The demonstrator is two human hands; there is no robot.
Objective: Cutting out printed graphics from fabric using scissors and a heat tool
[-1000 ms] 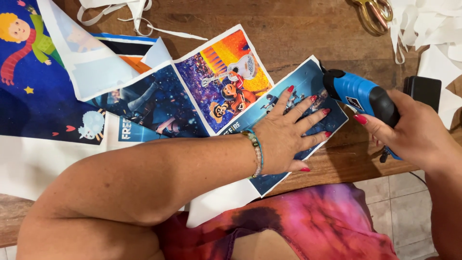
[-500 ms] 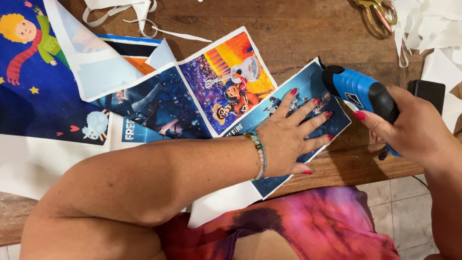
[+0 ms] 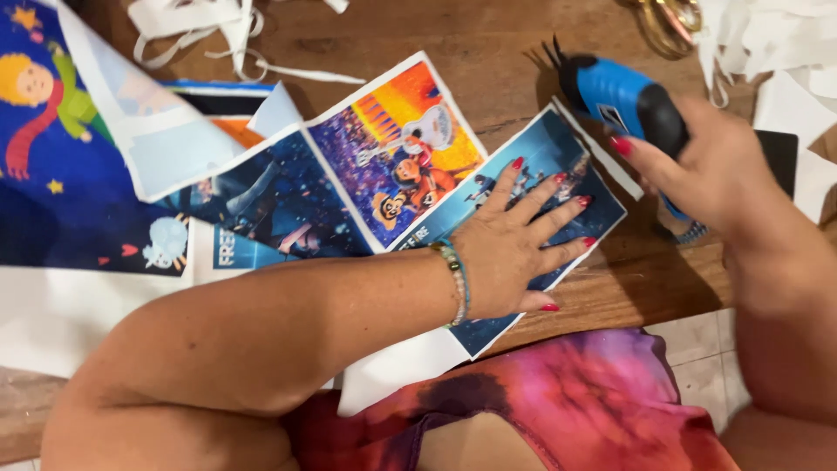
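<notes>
Item: blue print (image 3: 558, 187), centre right of frame, on the desk (image 3: 514, 52). My left hand (image 3: 514, 249) lay spread flat on it; my right hand (image 3: 706, 166) gripped the blue electric cutter (image 3: 619, 96) at its top edge. Best kept taut, cutter steady.

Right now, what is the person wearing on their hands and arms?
Both arms are bare, with no sleeves. The left hand has red-painted nails and a beaded bracelet in green, white and blue at the wrist. The right hand shows a red-painted nail too. No rings or watch show.
</notes>
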